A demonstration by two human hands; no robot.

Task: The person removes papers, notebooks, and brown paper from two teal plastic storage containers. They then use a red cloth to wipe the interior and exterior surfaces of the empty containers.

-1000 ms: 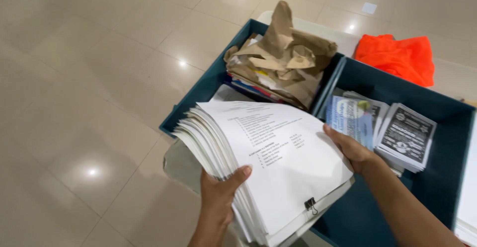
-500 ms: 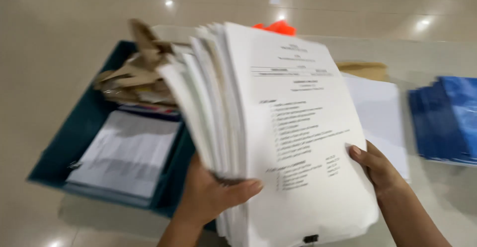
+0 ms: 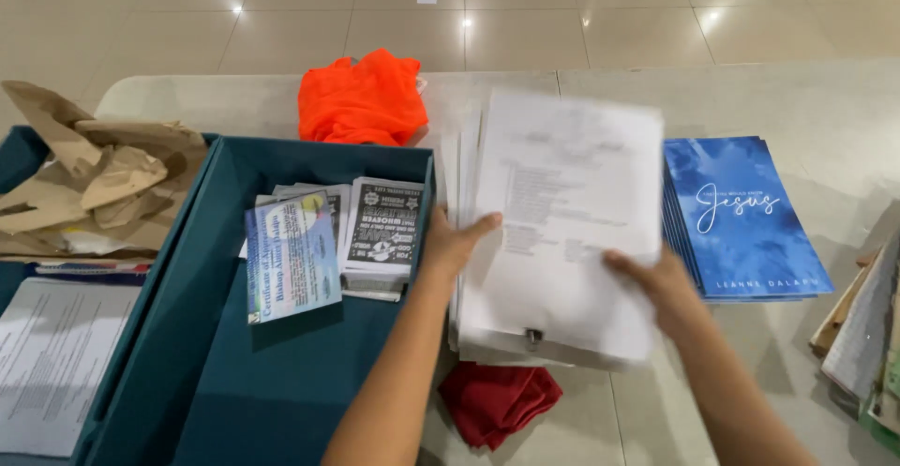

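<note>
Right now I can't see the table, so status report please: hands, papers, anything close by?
Left hand and right hand grip the paper stack. Stack low over table. Blue booklets right, red cloth beneath.

A thick white paper stack [image 3: 558, 232], printed on top and clipped at its near edge, lies flat on the table, blurred, partly over a red cloth [image 3: 497, 400].

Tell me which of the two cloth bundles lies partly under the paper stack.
The red cloth, at the stack's near edge by the binder clip. The orange cloth lies uncovered at the table's far edge.
</note>
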